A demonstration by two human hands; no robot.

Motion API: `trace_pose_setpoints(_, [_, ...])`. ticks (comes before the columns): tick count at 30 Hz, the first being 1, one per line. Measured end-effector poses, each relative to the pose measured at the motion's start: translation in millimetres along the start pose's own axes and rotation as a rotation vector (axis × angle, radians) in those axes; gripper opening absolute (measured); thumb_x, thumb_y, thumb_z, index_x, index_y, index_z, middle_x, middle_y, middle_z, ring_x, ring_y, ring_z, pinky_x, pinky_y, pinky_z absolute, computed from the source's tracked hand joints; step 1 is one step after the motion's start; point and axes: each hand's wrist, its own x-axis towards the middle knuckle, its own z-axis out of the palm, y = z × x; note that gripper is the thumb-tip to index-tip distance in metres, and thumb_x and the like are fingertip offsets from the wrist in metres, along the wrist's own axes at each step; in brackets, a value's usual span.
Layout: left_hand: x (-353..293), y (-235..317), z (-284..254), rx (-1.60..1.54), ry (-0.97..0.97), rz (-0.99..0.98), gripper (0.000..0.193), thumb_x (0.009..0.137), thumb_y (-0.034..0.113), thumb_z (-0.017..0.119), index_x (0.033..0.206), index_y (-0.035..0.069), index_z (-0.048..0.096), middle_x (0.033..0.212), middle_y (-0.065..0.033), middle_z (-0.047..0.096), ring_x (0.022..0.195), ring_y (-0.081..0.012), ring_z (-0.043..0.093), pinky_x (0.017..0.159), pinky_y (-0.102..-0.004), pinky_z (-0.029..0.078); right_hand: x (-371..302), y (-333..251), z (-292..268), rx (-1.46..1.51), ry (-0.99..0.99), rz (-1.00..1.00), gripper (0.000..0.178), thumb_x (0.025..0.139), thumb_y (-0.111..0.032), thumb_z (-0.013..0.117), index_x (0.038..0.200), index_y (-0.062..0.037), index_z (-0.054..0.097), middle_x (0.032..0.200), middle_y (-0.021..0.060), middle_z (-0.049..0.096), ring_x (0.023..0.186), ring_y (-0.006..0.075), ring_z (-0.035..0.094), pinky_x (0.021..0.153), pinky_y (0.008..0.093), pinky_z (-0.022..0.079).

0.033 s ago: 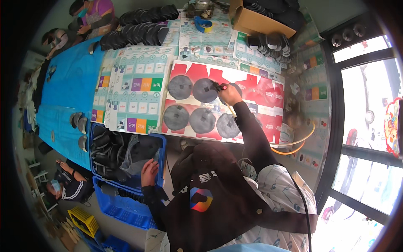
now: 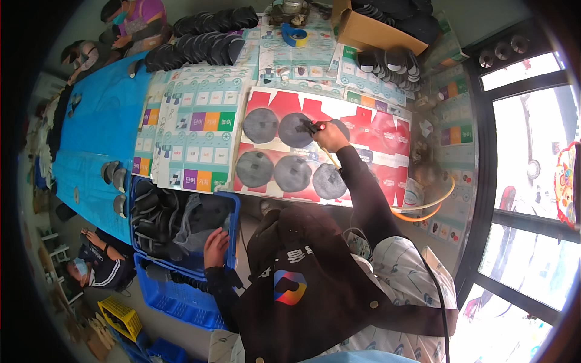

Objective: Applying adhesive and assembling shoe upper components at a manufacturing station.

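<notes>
My right hand (image 2: 333,138) is closed around a small dark spray gun (image 2: 310,126), with a thin yellowish hose running down from it. The gun's tip is over a dark grey disc (image 2: 293,134) in the upper row. Several such discs, each with a darker square mark, lie in two rows on a red and white printed cardboard sheet (image 2: 381,172); my hand and forearm cover part of them. Beside the rim of a blue crate (image 2: 233,225), my left hand (image 2: 216,245) rests with loosely bent fingers apart, holding nothing.
Black curved pieces (image 2: 154,215) and a clear plastic bag (image 2: 196,224) fill the crate. Printed sheets (image 2: 200,139) cover the table leftward. Behind are stacked black pieces (image 2: 209,48), blue tape (image 2: 293,36) and a cardboard box (image 2: 375,33). Other people sit around a blue-covered table (image 2: 97,139).
My right hand has turned slightly with the spray gun, and the gun's pinkish-red part no longer shows. My left hand stays in place.
</notes>
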Motion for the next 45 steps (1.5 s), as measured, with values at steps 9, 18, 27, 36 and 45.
trace_pose_setpoints(9, [3.9,3.2,3.1,0.004,-0.013,0.026,0.036,0.103,0.020,0.059,0.137,0.007,0.059,0.123,-0.0096,0.070,0.107,-0.0218,0.069,0.089,-0.0348,0.053,-3.0,-3.2,-1.2,0.034,0.184,0.046,0.026,0.086,-0.017,0.052,0.099,-0.0027,0.070,0.091,0.0319,0.067,0.093,0.0489,0.065,0.084,0.0566,0.051])
trace_pose_setpoints(18, [5.3,7.1,14.0,0.057,-0.008,-0.003,0.036,0.103,0.021,0.058,0.137,0.009,0.060,0.123,-0.0079,0.069,0.107,-0.0197,0.068,0.092,-0.0344,0.050,-1.4,18.3,8.4,-0.022,0.242,-0.028,0.029,0.091,-0.022,0.053,0.099,-0.0008,0.070,0.093,0.0316,0.068,0.094,0.0493,0.065,0.084,0.0560,0.052])
trace_pose_setpoints(27, [-5.4,6.8,11.4,0.043,0.012,0.025,0.036,0.103,0.021,0.057,0.137,0.009,0.059,0.123,-0.0076,0.070,0.106,-0.0192,0.068,0.091,-0.0336,0.050,-34.7,12.7,17.2,0.051,-0.023,0.132,0.032,0.087,-0.025,0.061,0.101,0.0008,0.071,0.099,0.0321,0.068,0.099,0.0489,0.065,0.086,0.0535,0.052])
trace_pose_setpoints(36, [-7.4,-3.8,6.4,-0.010,-0.008,0.046,0.036,0.103,0.021,0.059,0.136,0.007,0.059,0.123,-0.0097,0.069,0.107,-0.0204,0.068,0.093,-0.0337,0.052,-29.9,16.6,12.3,-0.098,-0.002,-0.074,0.026,0.086,-0.021,0.057,0.096,0.0001,0.069,0.093,0.0311,0.068,0.095,0.0475,0.066,0.083,0.0520,0.053])
trace_pose_setpoints(45, [-1.0,-11.5,-0.1,0.018,-0.054,0.023,0.037,0.102,0.023,0.060,0.137,0.009,0.059,0.125,-0.0091,0.068,0.111,-0.0218,0.067,0.095,-0.0364,0.051,-36.8,27.2,-0.2,-0.094,-0.066,-0.083,0.026,0.085,-0.022,0.064,0.104,-0.0054,0.072,0.095,0.0267,0.070,0.093,0.0468,0.066,0.082,0.0515,0.052])
